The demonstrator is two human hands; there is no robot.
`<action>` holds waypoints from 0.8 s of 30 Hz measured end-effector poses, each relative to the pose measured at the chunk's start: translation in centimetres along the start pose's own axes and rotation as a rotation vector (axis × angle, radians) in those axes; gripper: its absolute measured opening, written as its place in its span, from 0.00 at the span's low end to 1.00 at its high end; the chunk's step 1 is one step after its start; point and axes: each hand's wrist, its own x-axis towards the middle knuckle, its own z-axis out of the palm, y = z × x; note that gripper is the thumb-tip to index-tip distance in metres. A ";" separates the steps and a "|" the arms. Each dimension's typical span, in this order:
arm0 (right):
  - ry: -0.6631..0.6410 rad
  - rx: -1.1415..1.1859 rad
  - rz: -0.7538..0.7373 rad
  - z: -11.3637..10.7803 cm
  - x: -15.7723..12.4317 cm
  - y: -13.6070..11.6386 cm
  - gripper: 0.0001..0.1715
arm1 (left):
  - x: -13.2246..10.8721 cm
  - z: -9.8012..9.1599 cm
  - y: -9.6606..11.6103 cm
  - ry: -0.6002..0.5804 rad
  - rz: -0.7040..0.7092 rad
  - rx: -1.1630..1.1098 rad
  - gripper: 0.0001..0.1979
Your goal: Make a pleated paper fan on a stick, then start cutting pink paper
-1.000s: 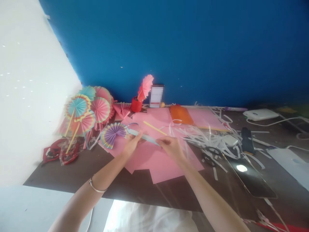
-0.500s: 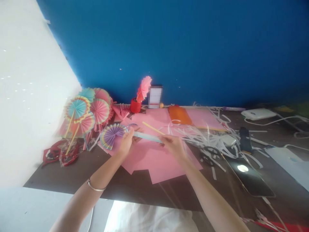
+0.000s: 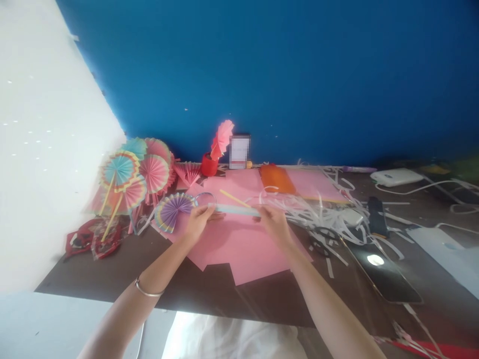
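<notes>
A narrow pale blue paper strip (image 3: 235, 210) stretches between my two hands, above overlapping pink paper sheets (image 3: 239, 249). My left hand (image 3: 201, 219) is closed on its left end, thumb on top and fingers partly behind. At the other end, my right hand (image 3: 272, 222) pinches the strip. Close to the left hand lie a purple pleated paper fan (image 3: 176, 212) with a yellow and blue border and a ring-shaped item (image 3: 205, 198). Beyond the strip, a thin yellow stick (image 3: 234, 197) rests on the pink sheets.
Finished-looking paper fans (image 3: 119, 169) cluster at the left, by red ribbon-like items (image 3: 93, 237). A red cup (image 3: 209, 164) holds a pink fan. White paper strips (image 3: 322, 217) pile up right, near a phone (image 3: 389, 276), a cabled white device (image 3: 396, 176) and an orange sheet (image 3: 277, 179).
The strip has gone from slanting down rightward to nearly level. My left hand has moved slightly right and down, and my right hand slightly right. The view has shifted a little.
</notes>
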 end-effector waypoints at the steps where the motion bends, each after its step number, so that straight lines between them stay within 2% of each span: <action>1: -0.002 0.056 -0.022 0.0 0.1 0.2 0.24 | 0.0 0.0 0.0 -0.003 -0.009 -0.028 0.17; 4: -0.036 0.274 -0.050 -0.1 0.4 0.5 0.29 | -0.1 0.2 0.2 -0.022 -0.019 -0.085 0.17; 6: -0.075 0.305 -0.058 0.0 0.3 0.4 0.28 | -0.2 0.3 0.3 -0.028 -0.004 -0.086 0.17; 8: -0.062 0.203 -0.073 0.0 0.2 0.3 0.22 | -0.2 0.3 0.3 -0.038 -0.007 -0.077 0.16; 11: 0.026 0.035 -0.071 -0.1 0.1 0.3 0.18 | -0.2 0.3 0.3 -0.052 -0.010 -0.064 0.16; 15: 0.068 -0.079 -0.082 -0.2 0.3 1.3 0.21 | -0.2 0.2 0.3 -0.006 0.040 0.045 0.16; 17: 0.179 -0.209 -0.132 -0.2 0.3 1.7 0.21 | -0.2 0.2 0.1 0.001 0.053 0.081 0.16; 20: 0.393 -0.495 -0.401 0.2 -0.3 1.5 0.17 | -0.4 0.4 -0.4 -0.027 0.039 0.072 0.17; 21: 0.398 -0.581 -0.531 0.5 -0.6 1.2 0.15 | -0.4 0.5 -0.6 -0.047 0.035 0.076 0.17; 24: 0.232 -0.727 -0.866 1.5 -1.7 0.0 0.11 | -0.9 1.0 -0.8 -0.140 0.025 0.115 0.17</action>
